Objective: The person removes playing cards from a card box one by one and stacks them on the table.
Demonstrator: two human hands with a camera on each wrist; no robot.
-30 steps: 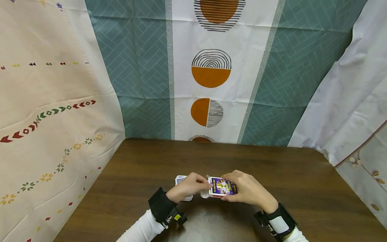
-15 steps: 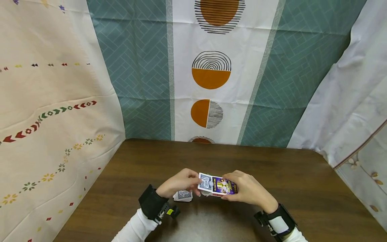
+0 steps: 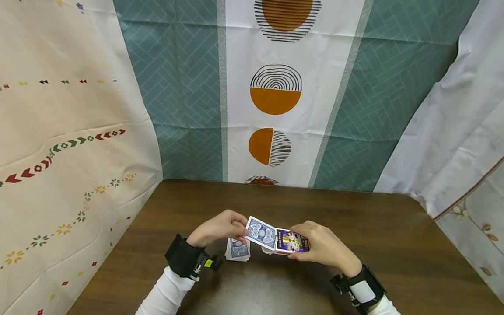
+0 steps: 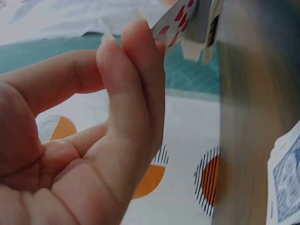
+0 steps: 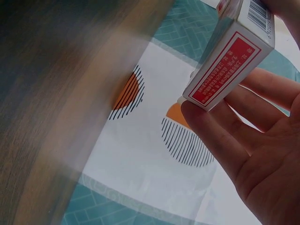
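My left hand (image 3: 222, 228) pinches the outer end of a playing card (image 3: 261, 232) with a blue patterned back. In the left wrist view the red-pipped face of the card (image 4: 178, 22) shows past the fingertips. The card's other end sits at the mouth of a purple card box (image 3: 292, 241), whose flap hangs below. My right hand (image 3: 330, 248) grips that box by its edges; its white side with a red panel (image 5: 228, 70) faces the right wrist camera. Below the left hand a stack of cards (image 3: 238, 250) lies face down on the table, partly covered by the fingers.
The brown wooden table (image 3: 197, 203) runs to a hanging cloth (image 3: 189, 87) at the back. A patterned cream cloth (image 3: 78, 175) hangs on the left and a white one (image 3: 425, 144) on the right.
My left hand has moved left and slightly away, drawing the card out of the box. More of the card and of the stack shows. My right hand and the box have stayed nearly still.
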